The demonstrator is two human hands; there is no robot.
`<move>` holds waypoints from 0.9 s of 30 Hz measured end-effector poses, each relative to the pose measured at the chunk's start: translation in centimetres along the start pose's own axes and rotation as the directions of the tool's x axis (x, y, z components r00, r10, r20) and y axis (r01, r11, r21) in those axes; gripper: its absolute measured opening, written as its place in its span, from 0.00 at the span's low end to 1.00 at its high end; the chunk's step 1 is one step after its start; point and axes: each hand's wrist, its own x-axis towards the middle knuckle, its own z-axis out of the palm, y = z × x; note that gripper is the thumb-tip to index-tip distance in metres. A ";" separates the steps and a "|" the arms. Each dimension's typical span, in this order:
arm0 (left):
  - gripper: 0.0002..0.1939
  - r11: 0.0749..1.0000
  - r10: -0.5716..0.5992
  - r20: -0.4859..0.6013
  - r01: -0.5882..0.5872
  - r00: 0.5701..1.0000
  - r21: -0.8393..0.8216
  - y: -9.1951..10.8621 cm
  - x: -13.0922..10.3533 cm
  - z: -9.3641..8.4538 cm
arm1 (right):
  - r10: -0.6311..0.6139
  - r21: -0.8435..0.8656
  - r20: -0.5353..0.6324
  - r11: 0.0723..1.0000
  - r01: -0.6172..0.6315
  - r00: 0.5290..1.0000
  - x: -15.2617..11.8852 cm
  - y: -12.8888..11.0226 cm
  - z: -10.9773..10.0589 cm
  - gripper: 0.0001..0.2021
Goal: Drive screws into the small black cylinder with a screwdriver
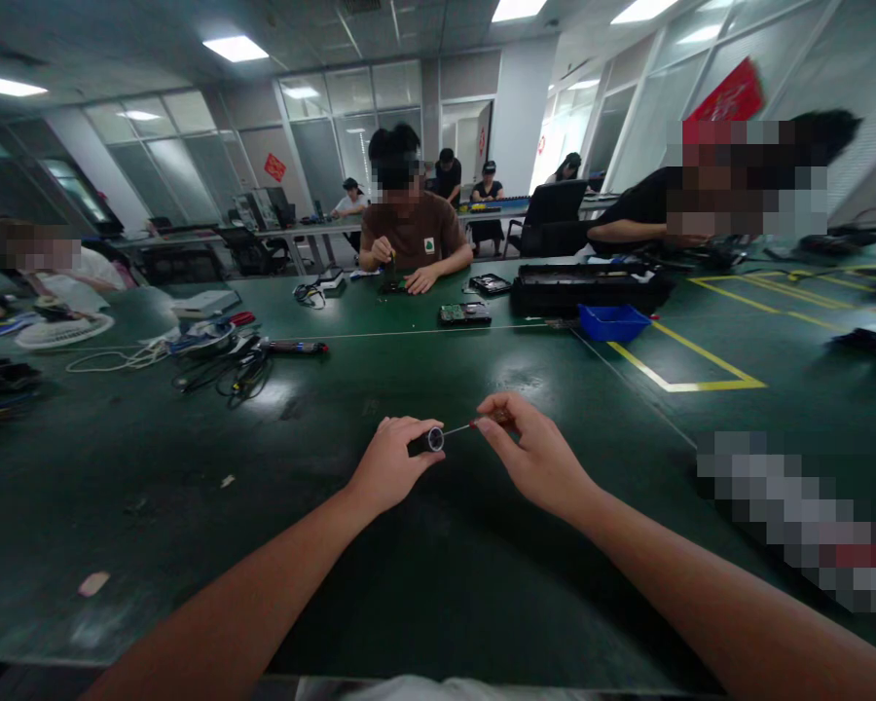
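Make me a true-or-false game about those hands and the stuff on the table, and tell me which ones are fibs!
1. The left hand has its grip on a dark round part. True.
2. The right hand is empty. False: its grip is on a thin-shafted tool.
3. The tool's thin shaft points toward the round part. True.
4. A red bin sits right beside the left hand. False: a blue bin sits farther off, past the right hand.
5. The table is green. True.
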 end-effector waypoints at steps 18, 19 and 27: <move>0.19 1.000 0.003 0.003 -0.003 1.000 -0.002 0.0 0.0 0.1 | 0.038 -0.089 0.011 0.995 -0.037 0.999 0.1 0.5 0.1 0.13; 0.19 1.000 0.001 0.001 -0.001 1.000 -0.002 -0.1 0.0 0.1 | 0.029 -0.085 0.013 0.996 -0.028 0.999 0.0 0.5 0.1 0.13; 0.19 1.000 -0.003 -0.010 0.003 1.000 -0.022 -0.1 0.0 0.1 | 0.010 -0.090 0.032 0.996 -0.007 0.999 -0.1 0.2 0.1 0.14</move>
